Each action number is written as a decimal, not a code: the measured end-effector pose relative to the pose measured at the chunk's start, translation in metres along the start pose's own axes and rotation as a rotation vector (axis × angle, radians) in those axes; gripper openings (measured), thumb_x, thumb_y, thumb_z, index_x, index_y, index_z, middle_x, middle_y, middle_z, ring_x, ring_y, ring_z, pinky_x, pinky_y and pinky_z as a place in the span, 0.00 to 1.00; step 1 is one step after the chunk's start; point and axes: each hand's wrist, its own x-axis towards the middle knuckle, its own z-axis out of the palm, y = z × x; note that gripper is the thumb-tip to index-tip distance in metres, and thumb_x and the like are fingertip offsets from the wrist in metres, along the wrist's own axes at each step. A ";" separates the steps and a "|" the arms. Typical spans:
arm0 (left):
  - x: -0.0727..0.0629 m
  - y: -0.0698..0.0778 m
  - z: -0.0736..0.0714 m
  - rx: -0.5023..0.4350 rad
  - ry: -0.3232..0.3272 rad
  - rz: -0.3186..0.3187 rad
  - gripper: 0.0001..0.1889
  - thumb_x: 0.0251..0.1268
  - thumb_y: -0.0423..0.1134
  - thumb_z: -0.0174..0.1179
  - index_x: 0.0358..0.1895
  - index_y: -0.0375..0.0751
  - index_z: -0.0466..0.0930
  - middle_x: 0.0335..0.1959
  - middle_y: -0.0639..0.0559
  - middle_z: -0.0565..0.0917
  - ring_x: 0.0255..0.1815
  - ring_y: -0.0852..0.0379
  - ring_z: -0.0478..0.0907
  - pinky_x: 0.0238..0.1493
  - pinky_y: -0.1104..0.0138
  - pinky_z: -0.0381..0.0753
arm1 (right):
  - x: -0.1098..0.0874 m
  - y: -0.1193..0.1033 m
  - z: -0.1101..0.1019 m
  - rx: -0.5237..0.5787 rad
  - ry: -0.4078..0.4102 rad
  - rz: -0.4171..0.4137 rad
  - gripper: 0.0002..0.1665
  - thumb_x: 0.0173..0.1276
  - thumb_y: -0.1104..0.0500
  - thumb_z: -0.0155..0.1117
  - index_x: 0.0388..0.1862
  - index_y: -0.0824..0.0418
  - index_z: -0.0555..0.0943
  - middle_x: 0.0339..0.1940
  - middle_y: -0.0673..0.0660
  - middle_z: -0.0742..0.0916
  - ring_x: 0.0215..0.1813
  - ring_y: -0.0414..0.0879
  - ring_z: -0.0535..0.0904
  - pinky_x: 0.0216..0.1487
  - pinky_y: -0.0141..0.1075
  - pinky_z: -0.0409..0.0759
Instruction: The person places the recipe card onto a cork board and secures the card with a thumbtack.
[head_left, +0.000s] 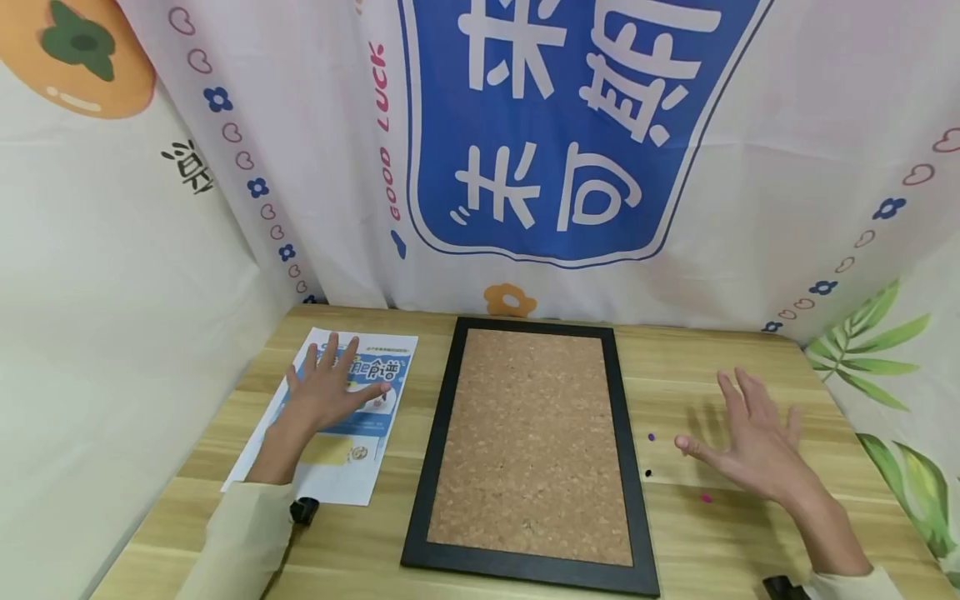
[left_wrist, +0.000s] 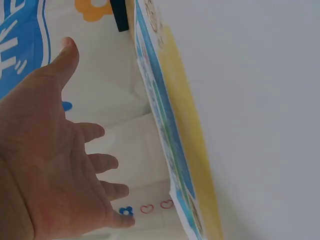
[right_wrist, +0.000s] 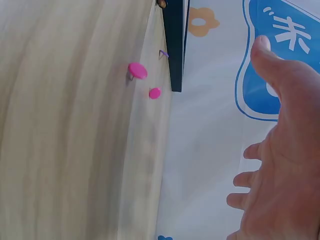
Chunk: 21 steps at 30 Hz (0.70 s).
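My left hand (head_left: 324, 398) hovers over a printed sheet (head_left: 341, 492) at the left of the table, fingers spread and nothing in them. In the left wrist view the palm of the left hand (left_wrist: 60, 155) is apart from the paper (left_wrist: 260, 125). A black-framed cork board (head_left: 532, 450) lies flat between the hands. On the right, my right hand (head_left: 761, 454) is held above the table with its fingers spread, holding nothing. Small pushpins lie between it and the board: a purple one (head_left: 651, 437), a black one (head_left: 648, 473) and a pink one (head_left: 707, 498).
The wood-grain table (head_left: 360, 558) meets a printed cloth (head_left: 337, 208) hanging at the back, with more cloth at both sides. In the right wrist view, two pink pushpin heads show, one nearer (right_wrist: 137, 70), beside the black frame (right_wrist: 175, 50).
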 end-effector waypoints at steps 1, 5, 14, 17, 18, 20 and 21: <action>0.000 -0.002 0.000 -0.006 -0.001 0.005 0.62 0.68 0.79 0.55 0.89 0.40 0.43 0.88 0.27 0.36 0.86 0.16 0.33 0.76 0.17 0.33 | 0.000 -0.001 0.000 0.010 0.002 -0.004 0.73 0.68 0.30 0.71 0.90 0.66 0.40 0.89 0.76 0.42 0.86 0.82 0.38 0.69 0.88 0.22; 0.002 -0.011 0.000 -0.020 0.004 0.024 0.62 0.68 0.77 0.58 0.88 0.36 0.43 0.87 0.24 0.40 0.85 0.16 0.37 0.78 0.19 0.40 | 0.001 -0.005 0.001 0.047 0.005 -0.018 0.70 0.70 0.33 0.71 0.89 0.67 0.43 0.88 0.77 0.45 0.84 0.84 0.43 0.73 0.85 0.25; 0.002 -0.033 -0.003 -0.057 0.029 0.093 0.61 0.71 0.69 0.63 0.85 0.25 0.44 0.85 0.19 0.46 0.84 0.16 0.44 0.81 0.27 0.50 | 0.006 -0.018 0.002 0.107 0.023 -0.069 0.65 0.71 0.37 0.73 0.87 0.72 0.49 0.86 0.80 0.54 0.85 0.81 0.47 0.76 0.84 0.38; 0.001 -0.040 -0.007 -0.099 0.011 0.088 0.62 0.71 0.68 0.65 0.85 0.24 0.43 0.85 0.19 0.46 0.84 0.17 0.45 0.81 0.28 0.51 | 0.008 -0.023 0.003 0.117 0.015 -0.076 0.65 0.71 0.38 0.74 0.87 0.73 0.50 0.85 0.80 0.56 0.84 0.82 0.50 0.76 0.82 0.45; 0.000 -0.043 -0.009 -0.118 0.006 0.084 0.62 0.70 0.68 0.65 0.85 0.24 0.42 0.85 0.19 0.45 0.84 0.18 0.45 0.81 0.28 0.51 | 0.009 -0.024 0.003 0.115 0.014 -0.078 0.65 0.71 0.38 0.74 0.86 0.73 0.51 0.85 0.80 0.57 0.83 0.82 0.51 0.76 0.82 0.48; 0.000 -0.047 -0.012 -0.161 -0.004 0.073 0.62 0.70 0.66 0.67 0.86 0.25 0.41 0.85 0.20 0.45 0.85 0.18 0.45 0.81 0.28 0.51 | 0.010 -0.028 0.003 0.119 0.008 -0.082 0.65 0.71 0.38 0.74 0.87 0.73 0.51 0.85 0.79 0.58 0.83 0.82 0.53 0.76 0.80 0.52; -0.001 -0.049 -0.014 -0.177 -0.006 0.069 0.63 0.70 0.66 0.67 0.86 0.25 0.40 0.85 0.20 0.45 0.85 0.18 0.45 0.81 0.28 0.51 | 0.011 -0.030 0.002 0.123 0.005 -0.081 0.65 0.71 0.38 0.74 0.87 0.72 0.51 0.85 0.79 0.58 0.83 0.82 0.53 0.76 0.80 0.54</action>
